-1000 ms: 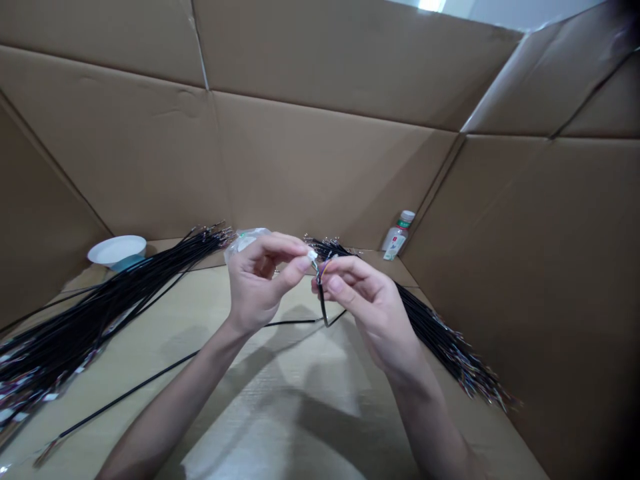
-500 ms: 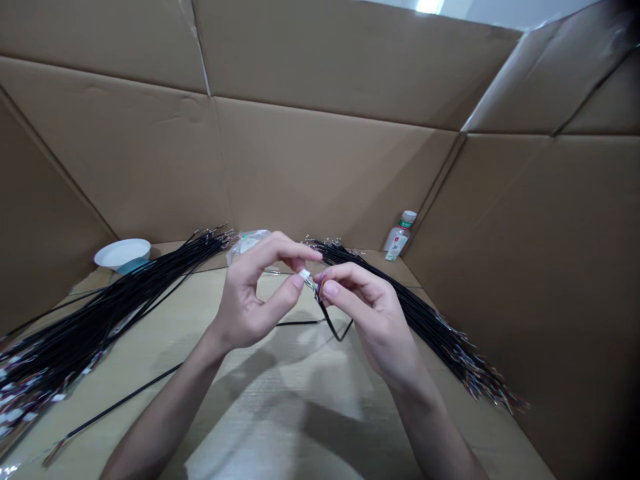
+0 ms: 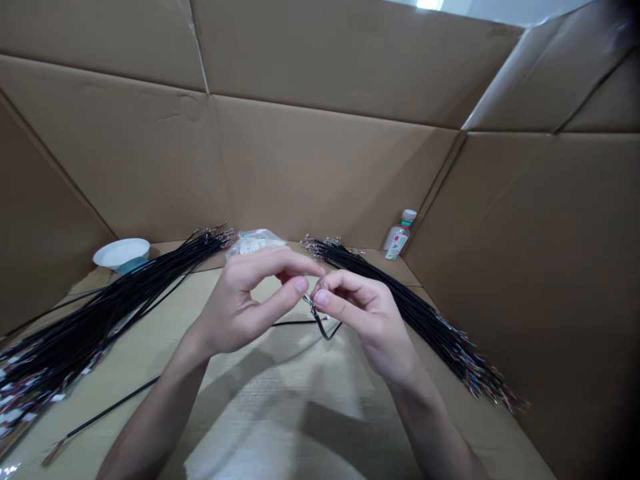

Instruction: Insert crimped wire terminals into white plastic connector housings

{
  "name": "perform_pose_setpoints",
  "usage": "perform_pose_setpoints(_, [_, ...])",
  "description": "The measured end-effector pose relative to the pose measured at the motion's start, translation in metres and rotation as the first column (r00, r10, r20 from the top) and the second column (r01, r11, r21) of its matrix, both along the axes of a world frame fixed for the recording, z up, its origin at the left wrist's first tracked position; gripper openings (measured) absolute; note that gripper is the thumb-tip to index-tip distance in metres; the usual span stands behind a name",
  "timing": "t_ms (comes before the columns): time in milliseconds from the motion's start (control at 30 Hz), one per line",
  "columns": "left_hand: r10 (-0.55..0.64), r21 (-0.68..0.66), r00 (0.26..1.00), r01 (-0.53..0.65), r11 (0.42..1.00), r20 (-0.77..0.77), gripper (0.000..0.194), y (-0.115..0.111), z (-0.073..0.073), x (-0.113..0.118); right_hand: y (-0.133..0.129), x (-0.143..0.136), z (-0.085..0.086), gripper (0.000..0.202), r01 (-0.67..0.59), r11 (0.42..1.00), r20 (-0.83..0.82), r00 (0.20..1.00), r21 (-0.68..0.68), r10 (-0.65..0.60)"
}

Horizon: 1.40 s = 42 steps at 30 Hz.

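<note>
Near the middle of the head view, a black cable [image 3: 323,328] hangs in a bend below the fingertips, its thin coloured wires fanned out at the top. My right hand [image 3: 367,317] pinches thin wires of this cable between thumb and index finger. My left hand [image 3: 260,300] is at the wire ends from the left, its thumb and fingers closed around something small that they mostly hide. The fingertips of both hands almost touch. Another black cable [image 3: 113,407] with bare coloured wire ends lies on the table [image 3: 230,413] at the left.
Thick bundles of black cables lie at the left [image 3: 120,300] and right [image 3: 410,303]. A white bowl [image 3: 121,252], a clear bag [image 3: 257,241] of white parts and a bottle [image 3: 401,233] stand at the back. Cardboard walls [image 3: 330,167] enclose the table.
My left hand has shifted slightly left and down, and the white connector seen earlier at its fingertips is now hidden. The purple and orange wires at my right fingertips no longer show as a loop.
</note>
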State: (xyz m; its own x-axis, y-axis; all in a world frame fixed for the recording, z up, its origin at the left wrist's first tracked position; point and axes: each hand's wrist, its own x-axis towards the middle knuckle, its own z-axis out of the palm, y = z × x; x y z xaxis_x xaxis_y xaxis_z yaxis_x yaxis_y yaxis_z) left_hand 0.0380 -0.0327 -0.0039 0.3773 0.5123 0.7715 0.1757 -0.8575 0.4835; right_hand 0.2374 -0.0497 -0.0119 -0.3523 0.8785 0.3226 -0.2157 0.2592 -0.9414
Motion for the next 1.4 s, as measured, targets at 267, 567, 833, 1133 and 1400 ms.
perform_pose_setpoints(267, [0.054,0.123,0.992,-0.040,0.992,-0.114,0.007,0.001,0.007,-0.010,-0.001,-0.002,-0.003,0.018,0.024,1.000,0.062,0.998,0.020,-0.026])
perform_pose_setpoints(567, [0.214,0.292,0.931,-0.125,0.948,-0.297,0.006,0.000,0.010,-0.016,-0.001,-0.007,-0.004,0.016,0.130,0.982,0.131,0.980,0.138,-0.149])
perform_pose_setpoints(833, [0.317,0.463,0.929,-0.200,0.864,-0.190,0.012,0.007,0.004,-0.005,-0.006,-0.009,-0.008,0.013,0.349,0.819,0.130,0.884,0.455,-0.448])
perform_pose_setpoints(1133, [0.230,0.301,0.960,-0.176,0.937,-0.157,0.007,0.012,-0.004,-0.001,-0.006,-0.012,-0.012,0.015,0.370,0.671,0.095,0.831,0.642,-0.548])
perform_pose_setpoints(1400, [-0.041,-0.094,0.999,0.043,0.995,0.024,0.010,0.004,-0.001,-0.001,-0.006,-0.010,-0.009,0.020,0.344,0.886,0.073,0.921,0.312,-0.383])
